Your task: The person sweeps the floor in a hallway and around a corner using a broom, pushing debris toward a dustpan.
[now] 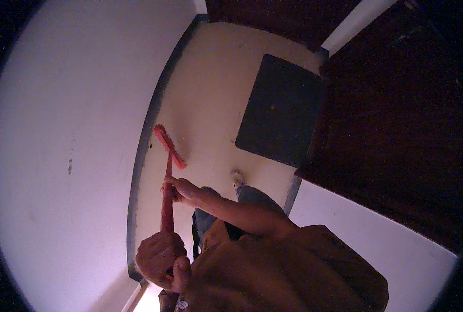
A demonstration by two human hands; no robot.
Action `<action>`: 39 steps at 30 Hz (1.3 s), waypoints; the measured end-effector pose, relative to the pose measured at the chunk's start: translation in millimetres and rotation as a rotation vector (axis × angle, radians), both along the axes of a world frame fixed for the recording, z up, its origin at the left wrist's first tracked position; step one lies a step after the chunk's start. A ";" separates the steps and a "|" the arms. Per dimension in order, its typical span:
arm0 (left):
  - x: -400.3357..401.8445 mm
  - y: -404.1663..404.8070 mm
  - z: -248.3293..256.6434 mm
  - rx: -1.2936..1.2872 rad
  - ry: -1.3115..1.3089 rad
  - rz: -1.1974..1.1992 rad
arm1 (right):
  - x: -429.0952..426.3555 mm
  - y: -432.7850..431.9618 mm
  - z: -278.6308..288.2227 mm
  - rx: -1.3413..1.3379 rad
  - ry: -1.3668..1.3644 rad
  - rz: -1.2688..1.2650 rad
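A red push broom or floor brush (pixel 170 146) with a bristled head has its head low by the grey skirting at the left. Its red handle (pixel 168 210) rises toward me. My left hand (pixel 162 259) is closed around the upper end of the handle, close to the camera. Farther down the handle, my right hand (pixel 179 190) wraps around it, with the forearm crossing in front of my body. Part of its fingers is hidden. Whether the bristles touch the floor cannot be told.
A dark rectangular mat (pixel 282 111) lies on the beige floor (pixel 212 78) beside a dark reddish door (pixel 391 128). A pale wall (pixel 67 117) runs along the left, edged by grey skirting (pixel 147 113). My light shoe (pixel 237 177) stands below the mat. Another dark door (pixel 270 15) is at the top.
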State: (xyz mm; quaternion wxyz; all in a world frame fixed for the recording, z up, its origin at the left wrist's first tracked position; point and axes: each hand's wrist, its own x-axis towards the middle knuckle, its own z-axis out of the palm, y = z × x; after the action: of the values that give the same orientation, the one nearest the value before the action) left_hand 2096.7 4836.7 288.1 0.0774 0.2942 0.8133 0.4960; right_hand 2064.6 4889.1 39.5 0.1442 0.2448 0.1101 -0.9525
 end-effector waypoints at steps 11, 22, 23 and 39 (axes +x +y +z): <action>-50.7 88.9 -24.5 0.433 -0.310 -0.314 | 39.0 181.1 36.0 0.262 -0.142 -0.388; -102.4 259.5 -49.4 0.278 -0.524 -0.639 | 64.4 349.2 10.1 0.219 -0.247 -0.595; -108.2 283.5 -45.7 0.339 -0.481 -0.774 | 62.5 366.9 8.2 0.258 -0.263 -0.571; -112.6 514.4 -78.8 0.268 -0.134 -1.267 | 74.3 638.5 -68.8 0.423 -0.183 -0.636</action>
State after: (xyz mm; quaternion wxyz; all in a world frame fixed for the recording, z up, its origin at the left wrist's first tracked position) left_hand 1984.0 5351.1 209.4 0.3680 0.6923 0.4070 0.4687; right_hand 2138.8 5527.6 -29.3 -0.2027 0.3747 0.2095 -0.8801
